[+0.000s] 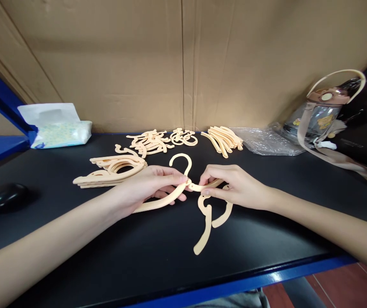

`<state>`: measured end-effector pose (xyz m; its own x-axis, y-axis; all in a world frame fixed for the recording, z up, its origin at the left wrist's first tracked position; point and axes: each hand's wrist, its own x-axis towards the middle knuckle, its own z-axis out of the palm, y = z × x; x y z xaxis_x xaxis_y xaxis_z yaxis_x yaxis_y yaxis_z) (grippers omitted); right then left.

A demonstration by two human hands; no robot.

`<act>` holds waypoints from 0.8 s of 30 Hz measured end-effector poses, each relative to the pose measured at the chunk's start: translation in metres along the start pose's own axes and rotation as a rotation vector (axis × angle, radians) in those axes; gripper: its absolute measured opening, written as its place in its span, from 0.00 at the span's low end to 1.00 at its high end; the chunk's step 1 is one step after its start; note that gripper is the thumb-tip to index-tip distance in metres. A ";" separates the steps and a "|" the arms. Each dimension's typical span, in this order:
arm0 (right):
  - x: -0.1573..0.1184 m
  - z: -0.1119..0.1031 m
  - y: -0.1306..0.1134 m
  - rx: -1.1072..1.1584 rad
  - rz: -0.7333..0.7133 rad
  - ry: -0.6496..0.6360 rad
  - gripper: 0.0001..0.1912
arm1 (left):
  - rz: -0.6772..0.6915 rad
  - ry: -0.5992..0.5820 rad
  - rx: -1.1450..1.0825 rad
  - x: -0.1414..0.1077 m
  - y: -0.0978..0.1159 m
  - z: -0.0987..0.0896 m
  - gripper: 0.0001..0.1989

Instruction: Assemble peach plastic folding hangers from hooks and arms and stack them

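Near the middle of the black table, my left hand (154, 186) grips a long curved beige arm (164, 202) at its joint with a beige hook (183, 158), whose curve points up. My right hand (231, 186) pinches another beige arm (199, 187), and its tip meets the joint beside my left fingertips. Below my right hand hang or lie two short curved beige pieces (206, 226); whether they are attached to the arm cannot be made out. A stack of folded beige hangers (106, 177) lies just left of my left hand.
Along the back lie a heap of small beige pieces (151, 141), beige hooks (183, 137), a pile of long arms (223, 139) and a clear plastic bag (269, 140). A tissue pack (61, 132) and black mouse (4, 199) stand left; a strapped bottle (318, 115) and black bag (365, 128) right.
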<state>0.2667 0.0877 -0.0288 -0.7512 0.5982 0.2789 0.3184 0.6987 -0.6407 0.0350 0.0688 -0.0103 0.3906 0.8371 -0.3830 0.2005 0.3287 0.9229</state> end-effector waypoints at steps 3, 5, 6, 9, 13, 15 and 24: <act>0.000 0.000 0.001 0.007 0.005 -0.006 0.03 | -0.008 -0.015 0.021 0.000 0.001 0.000 0.11; 0.000 0.000 0.001 0.011 0.013 -0.008 0.03 | -0.015 -0.025 0.031 0.000 0.001 0.000 0.10; 0.000 0.000 0.001 0.013 0.015 -0.008 0.04 | -0.014 -0.030 0.037 0.000 0.001 0.000 0.10; 0.000 -0.001 0.000 0.020 0.023 -0.007 0.04 | -0.008 -0.043 0.041 0.000 0.001 -0.001 0.09; 0.000 0.000 0.002 0.028 0.035 -0.003 0.04 | -0.016 -0.048 0.047 -0.001 0.002 -0.002 0.09; 0.001 0.000 0.004 0.055 0.045 0.002 0.05 | -0.021 -0.061 0.063 -0.002 0.003 -0.003 0.09; 0.000 0.000 0.011 0.148 0.070 0.014 0.07 | 0.010 -0.069 0.090 -0.001 0.003 -0.001 0.09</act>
<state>0.2701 0.0960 -0.0356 -0.7219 0.6493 0.2393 0.2803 0.5905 -0.7568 0.0341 0.0693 -0.0075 0.4535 0.8070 -0.3783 0.2747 0.2772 0.9207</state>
